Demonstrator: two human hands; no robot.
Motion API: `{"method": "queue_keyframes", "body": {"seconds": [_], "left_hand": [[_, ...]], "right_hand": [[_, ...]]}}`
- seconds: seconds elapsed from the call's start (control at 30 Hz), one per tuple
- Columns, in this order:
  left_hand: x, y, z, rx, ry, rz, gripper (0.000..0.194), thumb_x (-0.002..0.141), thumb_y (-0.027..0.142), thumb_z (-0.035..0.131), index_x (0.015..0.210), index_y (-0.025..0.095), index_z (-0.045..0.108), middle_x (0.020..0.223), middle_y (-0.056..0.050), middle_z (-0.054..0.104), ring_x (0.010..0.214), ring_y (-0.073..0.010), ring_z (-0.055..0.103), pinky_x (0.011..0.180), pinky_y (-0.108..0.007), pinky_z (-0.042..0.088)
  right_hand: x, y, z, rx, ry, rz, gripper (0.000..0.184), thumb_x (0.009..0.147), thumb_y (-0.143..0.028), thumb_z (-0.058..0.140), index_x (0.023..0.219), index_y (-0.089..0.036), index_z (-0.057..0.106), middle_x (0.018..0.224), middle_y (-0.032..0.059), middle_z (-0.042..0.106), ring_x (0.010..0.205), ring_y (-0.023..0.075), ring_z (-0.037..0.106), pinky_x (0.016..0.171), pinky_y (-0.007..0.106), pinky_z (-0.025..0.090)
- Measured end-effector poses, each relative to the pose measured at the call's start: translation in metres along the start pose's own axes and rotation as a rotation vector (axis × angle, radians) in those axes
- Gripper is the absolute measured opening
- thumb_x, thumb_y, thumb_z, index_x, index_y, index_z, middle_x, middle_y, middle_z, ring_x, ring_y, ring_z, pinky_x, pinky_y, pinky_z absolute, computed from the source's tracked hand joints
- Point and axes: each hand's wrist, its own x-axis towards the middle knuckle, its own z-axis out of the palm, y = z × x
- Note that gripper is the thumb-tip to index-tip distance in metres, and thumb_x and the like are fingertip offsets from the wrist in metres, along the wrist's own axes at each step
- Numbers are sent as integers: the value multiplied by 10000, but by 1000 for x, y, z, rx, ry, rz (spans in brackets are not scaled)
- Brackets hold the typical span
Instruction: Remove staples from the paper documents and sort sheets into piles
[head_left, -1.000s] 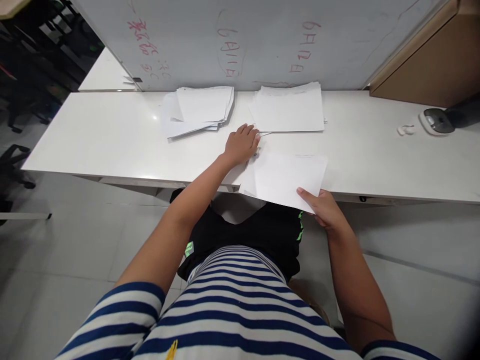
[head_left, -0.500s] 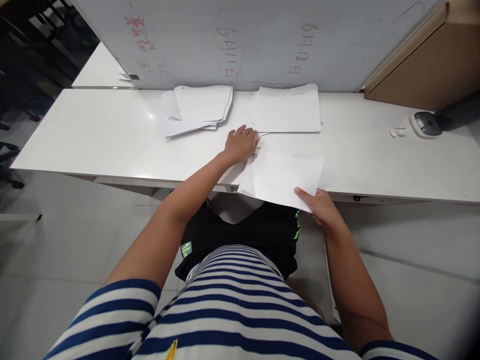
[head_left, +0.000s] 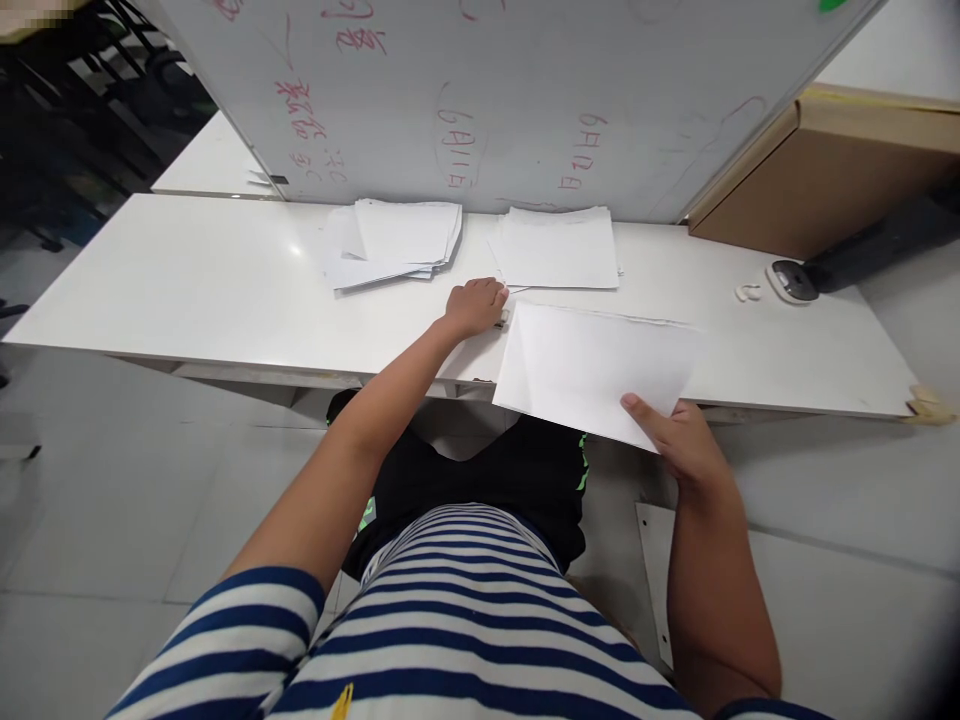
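Note:
My right hand (head_left: 691, 440) pinches a few white sheets of paper (head_left: 592, 360) by their near right corner, thumb on top. The sheets tilt over the table's front edge, their left part close to my left hand. On the table, my left hand (head_left: 476, 306) rests with its fingers curled down. A small metallic piece (head_left: 503, 318) peeks out beside its fingers; most of whatever lies under the palm is hidden. Just beyond that hand lies a white paper stack (head_left: 562, 250), and a second, fanned-out paper stack (head_left: 409, 235) is to the left.
A whiteboard (head_left: 525, 120) with red writing stands along the back of the white table (head_left: 225, 270). At the right are a brown cardboard box (head_left: 795, 180), a dark-topped white device (head_left: 793, 282) and a small white item (head_left: 748, 293). My legs are under the table.
My right hand has drawn the sheets rightward, away from my left hand. The left hand's fingers look more curled, and it stays at about the same spot. The view has shifted a little.

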Motion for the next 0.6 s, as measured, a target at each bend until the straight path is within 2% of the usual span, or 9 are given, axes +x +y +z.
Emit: {"method": "queue_keyframes", "body": {"seconds": [0.17,0.43,0.6], "left_hand": [[0,0,0,5,4,-5,446,1000,373,181,1133,257,591,1337,-70,581,1294,-287,470,1021,-470,404],[1,-1,2,7,10,0,455,1003,377,176,1155,240,582,1336,-86,577,1301,-300,462,1022,-481,398],[0,0,1,14,4,-1,451,1006,367,173,1137,234,583,1323,-84,586,1285,-293,474,1007,-462,405]], "right_hand": [[-6,-9,1,-18,15,-1,415,693,-463,811,996,-192,731,1064,82,742,986,279,697,802,355,600],[-2,-8,7,0,2,12,396,704,-451,806,993,-190,730,1078,74,741,1011,266,695,821,336,600],[-2,-8,6,30,16,3,419,693,-466,812,1004,-198,727,1082,72,741,1020,277,693,870,366,589]]}}
